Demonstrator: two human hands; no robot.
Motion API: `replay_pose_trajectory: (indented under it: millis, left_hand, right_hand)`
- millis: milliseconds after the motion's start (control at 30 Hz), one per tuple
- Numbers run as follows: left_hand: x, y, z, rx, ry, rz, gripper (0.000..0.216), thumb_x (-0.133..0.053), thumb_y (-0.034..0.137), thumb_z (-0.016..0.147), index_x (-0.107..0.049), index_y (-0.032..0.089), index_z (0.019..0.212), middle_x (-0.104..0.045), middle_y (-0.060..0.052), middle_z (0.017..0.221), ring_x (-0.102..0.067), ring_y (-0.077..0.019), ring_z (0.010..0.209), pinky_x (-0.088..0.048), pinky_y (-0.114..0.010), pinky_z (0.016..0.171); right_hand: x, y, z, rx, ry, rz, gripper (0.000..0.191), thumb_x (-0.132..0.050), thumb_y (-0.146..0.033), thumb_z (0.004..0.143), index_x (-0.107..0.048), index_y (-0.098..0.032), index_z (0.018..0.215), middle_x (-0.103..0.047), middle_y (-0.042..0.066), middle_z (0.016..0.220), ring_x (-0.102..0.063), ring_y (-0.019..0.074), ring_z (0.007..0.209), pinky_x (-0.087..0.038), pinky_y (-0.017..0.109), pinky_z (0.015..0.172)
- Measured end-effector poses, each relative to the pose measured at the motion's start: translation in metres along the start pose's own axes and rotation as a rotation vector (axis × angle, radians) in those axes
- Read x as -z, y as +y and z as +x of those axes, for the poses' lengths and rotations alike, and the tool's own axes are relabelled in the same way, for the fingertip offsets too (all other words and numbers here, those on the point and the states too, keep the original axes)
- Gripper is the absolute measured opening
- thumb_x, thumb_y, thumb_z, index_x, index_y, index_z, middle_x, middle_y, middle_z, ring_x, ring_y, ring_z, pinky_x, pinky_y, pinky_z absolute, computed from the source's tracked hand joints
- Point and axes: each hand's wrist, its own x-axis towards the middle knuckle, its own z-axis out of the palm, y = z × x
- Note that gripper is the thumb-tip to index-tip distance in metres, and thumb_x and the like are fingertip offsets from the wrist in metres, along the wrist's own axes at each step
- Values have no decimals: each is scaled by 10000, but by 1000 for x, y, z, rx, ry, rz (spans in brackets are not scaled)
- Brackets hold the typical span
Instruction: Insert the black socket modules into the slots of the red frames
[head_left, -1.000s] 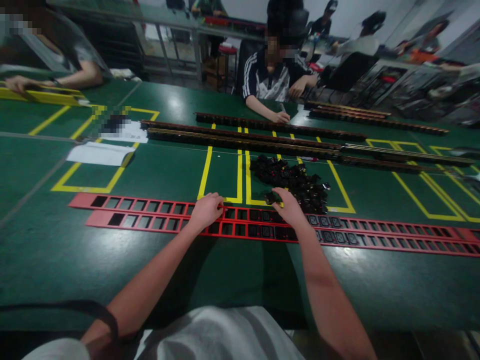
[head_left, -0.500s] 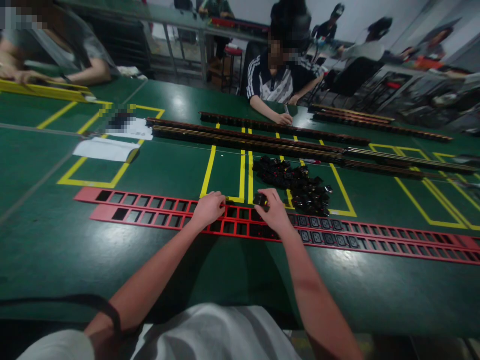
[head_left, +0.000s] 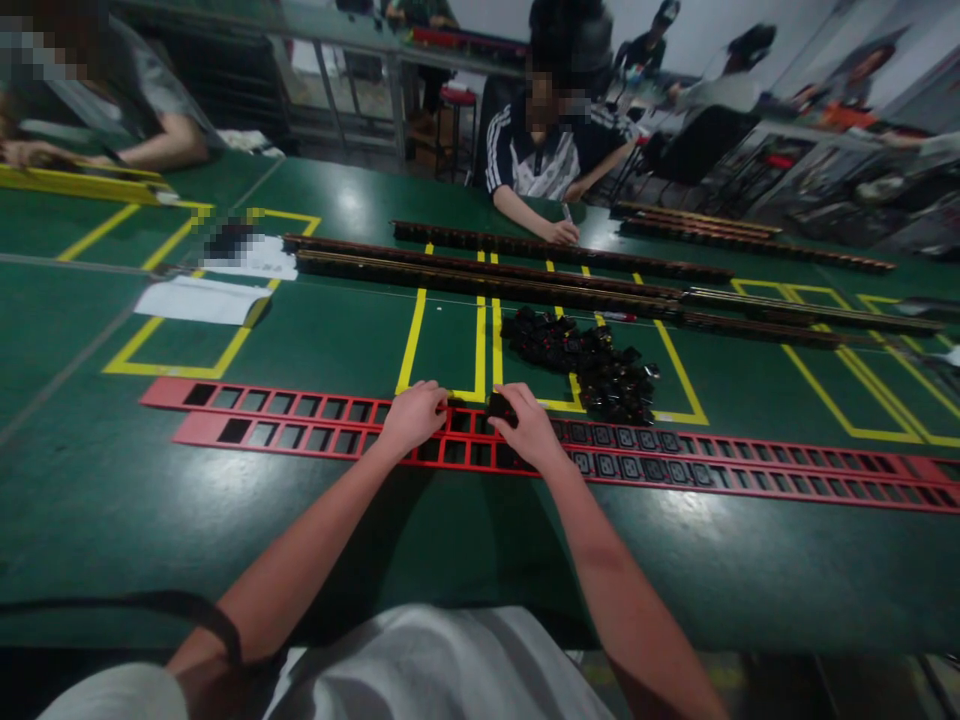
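The right hand (head_left: 529, 428) pinches a small black part (head_left: 499, 407) in closed fingertips over the far one of two red strips (head_left: 161, 397). The part is too dark to make out its shape. The left hand (head_left: 412, 415) lies curled on the strips at its 9 o'clock, and I cannot tell whether it grips anything. A pile of black parts (head_left: 592, 365) sits at 2 o'clock. The strips are cut off at the right edge. The green table (head_left: 112, 520) bears yellow tape lines (head_left: 411, 340), dark rails (head_left: 487, 275) and a paper sheet (head_left: 199, 300). At 12 o'clock is a co-worker's hand (head_left: 559, 234). The room behind is blurred.
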Motion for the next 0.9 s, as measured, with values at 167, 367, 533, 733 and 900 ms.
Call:
replay_pose_trajectory:
  millis: [167, 367, 533, 733, 900]
  left_hand:
    - [0, 0, 0, -9, 6, 13, 61, -574, 173, 843, -622, 210, 837, -638, -52, 893, -587, -221, 898, -393, -312, 656]
    - [0, -1, 0, -33, 12, 12, 80, -570, 157, 838, -630, 204, 862, -641, -56, 908, -586, -226, 898, -388, -315, 646]
    - [-1, -1, 0, -29, 13, 8, 79, -564, 158, 834, -626, 207, 844, -633, -51, 890, -580, -222, 884, -388, -318, 640]
    - [-3, -2, 1, -26, 9, 6, 81, -569, 162, 832, -632, 212, 846, -639, -51, 894, -586, -222, 898, -403, -313, 655]
    - [-4, -3, 1, -24, 13, 4, 65, -577, 165, 828, -611, 214, 804, -639, -49, 888, -588, -220, 889, -396, -314, 649]
  right_hand:
    - [0, 4, -2, 6, 119, -34, 489, -534, -153, 915, -518, -277, 1388, -476, 117, 1295, -566, 260, 1182, -530, 442, 1002]
    - [1, 3, -2, 33, 177, -11, 291, -490, -97, 882, -600, -222, 1121, -346, 147, 1460, -597, 219, 1027, -528, 446, 947]
    - [1, 2, 1, 47, 166, -23, 50, -550, -173, 898, -567, -220, 897, -495, 138, 1299, -537, 270, 1193, -480, 475, 1016]
    - [0, 5, 2, 28, 255, -4, 412, -641, -179, 817, -519, -205, 1210, -528, 150, 1267, -531, 284, 1233, -484, 485, 1042]
    - [0, 6, 0, -24, 180, -11, 440, -661, -213, 833, -565, -204, 1262, -599, 129, 1233, -577, 282, 1190, -494, 469, 1050]
